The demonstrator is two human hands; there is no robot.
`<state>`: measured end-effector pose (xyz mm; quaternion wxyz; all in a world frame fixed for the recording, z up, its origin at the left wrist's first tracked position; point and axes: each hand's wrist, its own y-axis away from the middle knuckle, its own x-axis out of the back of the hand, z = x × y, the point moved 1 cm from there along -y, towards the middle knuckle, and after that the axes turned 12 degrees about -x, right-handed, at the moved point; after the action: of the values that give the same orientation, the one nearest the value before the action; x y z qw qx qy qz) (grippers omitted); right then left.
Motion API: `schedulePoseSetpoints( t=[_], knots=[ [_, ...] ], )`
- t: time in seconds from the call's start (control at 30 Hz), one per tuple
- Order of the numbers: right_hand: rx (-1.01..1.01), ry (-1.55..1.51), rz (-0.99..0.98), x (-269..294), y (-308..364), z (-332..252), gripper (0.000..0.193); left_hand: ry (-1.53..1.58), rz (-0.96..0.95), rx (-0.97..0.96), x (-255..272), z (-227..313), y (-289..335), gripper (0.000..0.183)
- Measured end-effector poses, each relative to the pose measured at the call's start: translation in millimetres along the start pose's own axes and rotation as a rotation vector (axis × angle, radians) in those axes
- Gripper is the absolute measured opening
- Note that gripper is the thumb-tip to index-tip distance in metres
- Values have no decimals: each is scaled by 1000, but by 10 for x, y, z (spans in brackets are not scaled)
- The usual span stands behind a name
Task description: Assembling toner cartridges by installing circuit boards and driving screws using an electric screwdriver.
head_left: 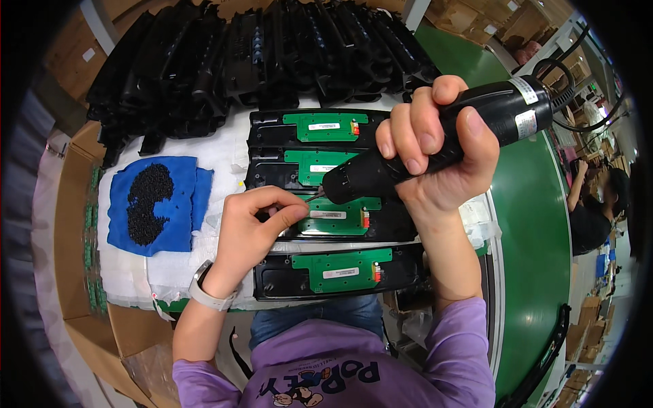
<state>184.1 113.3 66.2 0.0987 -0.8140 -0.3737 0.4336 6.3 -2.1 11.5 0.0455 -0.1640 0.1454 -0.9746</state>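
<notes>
My right hand [445, 146] is wrapped round a black electric screwdriver [360, 175], tilted with its nose down to the left. Its thin bit reaches to the fingertips of my left hand [248, 221]. That hand is closed in a pinch at the bit; whatever lies between thumb and finger is too small to name. Below them lies a black plastic panel [391, 224] carrying a green circuit board [340, 226] with a white label. Similar panels with boards lie in the column: an upper panel [265, 129], a second panel [265, 166], and the nearest panel [279, 275].
Small black screws [146, 217] are heaped on a blue cloth [183, 238] at left. Black plastic housings [272, 61] are stacked along the back. A cardboard box [71, 265] stands left. The screwdriver's cable [578, 126] trails right over a green surface [530, 272]; another person [592, 217] sits beyond.
</notes>
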Motion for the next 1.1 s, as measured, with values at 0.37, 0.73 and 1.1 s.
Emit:
schedulePoseSetpoints(
  t=[0.37, 0.73, 1.1],
  knots=[
    [-42, -52, 5, 2, 13, 68, 20, 39, 1, 55, -26, -22, 0, 10],
    [-304, 348, 47, 28, 16, -71, 25, -336, -18, -179, 216, 287, -16, 30],
    [-300, 539, 59, 21, 58, -21, 22, -1646, 118, 243, 1616, -192, 518, 19]
  ],
)
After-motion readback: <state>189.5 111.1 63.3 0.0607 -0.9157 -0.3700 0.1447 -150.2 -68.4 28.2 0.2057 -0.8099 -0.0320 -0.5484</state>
